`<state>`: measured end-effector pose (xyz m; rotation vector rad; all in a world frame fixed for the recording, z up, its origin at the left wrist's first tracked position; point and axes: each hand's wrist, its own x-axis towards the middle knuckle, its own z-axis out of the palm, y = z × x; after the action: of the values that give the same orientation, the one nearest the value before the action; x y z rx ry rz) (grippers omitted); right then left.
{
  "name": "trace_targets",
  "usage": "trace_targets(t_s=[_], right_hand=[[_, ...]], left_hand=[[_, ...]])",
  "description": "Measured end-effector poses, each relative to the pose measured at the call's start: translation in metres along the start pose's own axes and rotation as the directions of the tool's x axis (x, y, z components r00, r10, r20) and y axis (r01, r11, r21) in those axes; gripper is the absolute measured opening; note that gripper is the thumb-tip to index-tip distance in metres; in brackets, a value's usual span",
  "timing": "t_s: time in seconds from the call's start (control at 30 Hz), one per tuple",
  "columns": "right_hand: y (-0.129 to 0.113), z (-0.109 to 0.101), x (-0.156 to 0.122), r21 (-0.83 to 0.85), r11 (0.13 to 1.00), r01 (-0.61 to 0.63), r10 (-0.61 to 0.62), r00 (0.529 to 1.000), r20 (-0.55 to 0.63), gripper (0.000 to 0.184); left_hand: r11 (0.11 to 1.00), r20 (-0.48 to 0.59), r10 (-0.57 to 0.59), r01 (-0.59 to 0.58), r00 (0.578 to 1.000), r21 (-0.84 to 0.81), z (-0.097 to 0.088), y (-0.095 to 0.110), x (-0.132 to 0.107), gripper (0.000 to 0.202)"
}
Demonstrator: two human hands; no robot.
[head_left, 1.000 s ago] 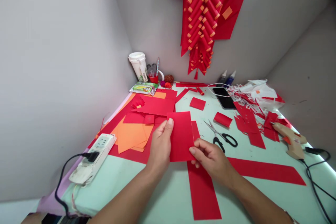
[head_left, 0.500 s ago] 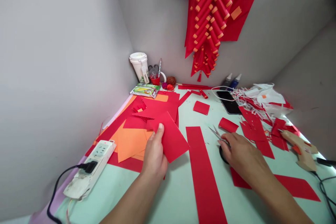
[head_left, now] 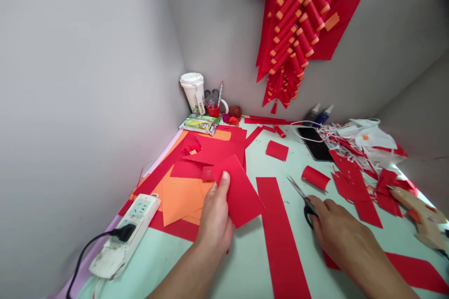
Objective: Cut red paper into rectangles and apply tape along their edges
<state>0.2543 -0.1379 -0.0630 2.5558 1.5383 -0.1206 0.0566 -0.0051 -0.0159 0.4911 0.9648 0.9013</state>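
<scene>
My left hand (head_left: 214, 219) is closed on a red paper piece (head_left: 243, 196), thumb on top, held above the table. Under my right hand (head_left: 338, 229) are scissors (head_left: 297, 188) with black handles; my fingers curl at the handles, and the blades point away to the left, nearly together. Between my hands a long red paper strip (head_left: 280, 238) lies on the table. Just beyond the scissors rests a curved red paper piece (head_left: 315, 178), with a smaller red piece (head_left: 277, 150) farther back. Another red strip (head_left: 417, 268) is partly hidden by my right forearm.
Red and orange sheets (head_left: 182, 196) are piled at left, beside a power strip (head_left: 126, 233). A white cup (head_left: 193, 93) stands behind. At right are a phone (head_left: 315, 144), paper scraps (head_left: 358, 196) and a glue gun (head_left: 417, 215). Red paper firecrackers (head_left: 298, 32) hang on the wall.
The scissor blades were spread apart and are now nearly together. The whole view has shifted slightly. My left hand still holds the red paper piece.
</scene>
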Motion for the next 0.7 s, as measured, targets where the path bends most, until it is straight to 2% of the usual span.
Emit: trace_targets(t_s=[0.13,0.23,0.3,0.37,0.43,0.5,0.6,0.7], right_hand=[[0.002,0.004,0.000,0.022,1.000,0.019,-0.018,0.999,-0.035,0.038],[0.004,0.002,0.001,0.073,0.997,-0.028,0.033,0.997,-0.064,0.040],[0.004,-0.001,0.002,0.208,0.976,-0.070,0.098,0.987,-0.128,0.043],[0.000,-0.005,0.002,0.431,0.901,-0.048,0.150,0.967,-0.206,0.049],[-0.008,-0.005,0.000,0.660,0.751,0.026,0.150,0.966,-0.209,0.055],[-0.020,-0.003,-0.004,0.841,0.540,0.041,0.067,0.994,-0.092,0.060],[-0.039,0.003,-0.013,0.971,0.223,-0.084,-0.117,0.987,0.112,0.064],[-0.051,0.005,-0.020,0.978,0.025,-0.207,-0.229,0.951,0.207,0.070]], left_hand=[[1.000,-0.013,-0.022,0.021,1.000,-0.013,0.000,0.002,0.000,0.036],[0.999,-0.034,-0.025,0.024,0.999,-0.021,-0.001,0.003,0.000,0.036],[1.000,-0.054,-0.006,0.004,0.999,-0.026,-0.003,0.004,0.001,0.038],[1.000,-0.058,0.008,-0.009,0.998,-0.027,-0.005,0.006,0.003,0.039],[1.000,-0.038,0.009,-0.010,0.999,-0.024,-0.008,0.007,0.007,0.039],[0.999,-0.016,0.015,-0.016,1.000,-0.035,-0.010,0.008,0.011,0.038],[0.997,-0.010,0.029,-0.030,1.000,-0.076,-0.013,0.009,0.016,0.037],[0.994,-0.014,0.043,-0.044,0.999,-0.101,-0.014,0.009,0.019,0.035]])
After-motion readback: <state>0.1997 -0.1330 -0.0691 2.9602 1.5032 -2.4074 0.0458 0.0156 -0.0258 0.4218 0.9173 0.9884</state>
